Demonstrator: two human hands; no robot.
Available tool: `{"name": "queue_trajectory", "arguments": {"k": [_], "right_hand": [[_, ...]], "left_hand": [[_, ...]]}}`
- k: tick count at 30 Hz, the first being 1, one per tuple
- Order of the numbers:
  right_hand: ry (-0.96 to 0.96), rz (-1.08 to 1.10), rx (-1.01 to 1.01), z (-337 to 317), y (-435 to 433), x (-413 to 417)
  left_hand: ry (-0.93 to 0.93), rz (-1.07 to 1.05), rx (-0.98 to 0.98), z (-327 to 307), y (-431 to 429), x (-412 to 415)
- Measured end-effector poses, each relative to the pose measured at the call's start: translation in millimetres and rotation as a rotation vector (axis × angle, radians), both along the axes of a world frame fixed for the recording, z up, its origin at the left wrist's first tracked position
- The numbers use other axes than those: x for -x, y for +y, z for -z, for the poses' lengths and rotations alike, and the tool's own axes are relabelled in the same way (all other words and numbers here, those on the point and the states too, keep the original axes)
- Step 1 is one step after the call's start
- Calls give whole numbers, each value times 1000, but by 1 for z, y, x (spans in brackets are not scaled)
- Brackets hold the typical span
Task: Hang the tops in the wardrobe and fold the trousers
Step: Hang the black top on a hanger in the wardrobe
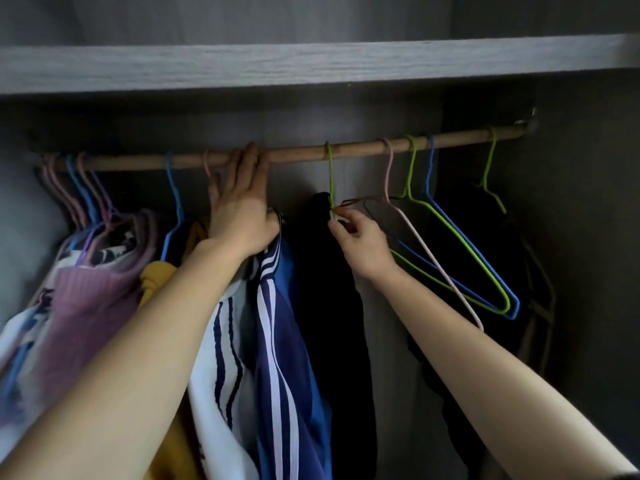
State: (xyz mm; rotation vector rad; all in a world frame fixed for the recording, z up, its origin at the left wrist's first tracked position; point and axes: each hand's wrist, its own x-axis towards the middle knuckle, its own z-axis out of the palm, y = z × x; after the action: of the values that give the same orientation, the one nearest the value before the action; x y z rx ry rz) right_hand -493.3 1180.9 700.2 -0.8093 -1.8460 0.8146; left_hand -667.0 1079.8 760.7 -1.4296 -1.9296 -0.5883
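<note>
A wooden rail (298,154) runs across the wardrobe. My left hand (242,206) reaches up with its fingers laid over the rail, beside a pink hanger hook (207,164). Below it hangs a blue top with white stripes (287,334). My right hand (360,240) pinches the neck of a green hanger (329,174) hooked on the rail; a black top (329,306) hangs from it. On the left hang a purple knit top (93,292), a yellow top (156,275) and a white top with dark stripes (221,344).
Bare pink, green and blue hangers (460,251) hang right of my right hand. A dark garment (485,244) on a green hanger hangs at the far right. A grey shelf (311,64) runs above the rail. Several hangers crowd the rail's left end (79,188).
</note>
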Motion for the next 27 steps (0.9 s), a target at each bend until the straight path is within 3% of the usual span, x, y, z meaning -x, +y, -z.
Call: {"name": "queue_trajectory", "arguments": {"k": [7, 12, 15, 19, 27], "right_hand": [[-58, 15, -46, 16, -42, -36], [-9, -26, 41, 52, -94, -77], [-6, 47, 35, 87, -125, -95], [-212, 170, -2, 156, -167, -121], [-706, 412, -196, 245, -235, -190]], "left_hand": [[-124, 19, 11, 7, -21, -21], [-358, 262, 10, 99, -72, -53], [-322, 339, -43, 145, -102, -69], [-210, 370, -87, 191, -138, -92], [-385, 335, 8, 272, -189, -159]]}}
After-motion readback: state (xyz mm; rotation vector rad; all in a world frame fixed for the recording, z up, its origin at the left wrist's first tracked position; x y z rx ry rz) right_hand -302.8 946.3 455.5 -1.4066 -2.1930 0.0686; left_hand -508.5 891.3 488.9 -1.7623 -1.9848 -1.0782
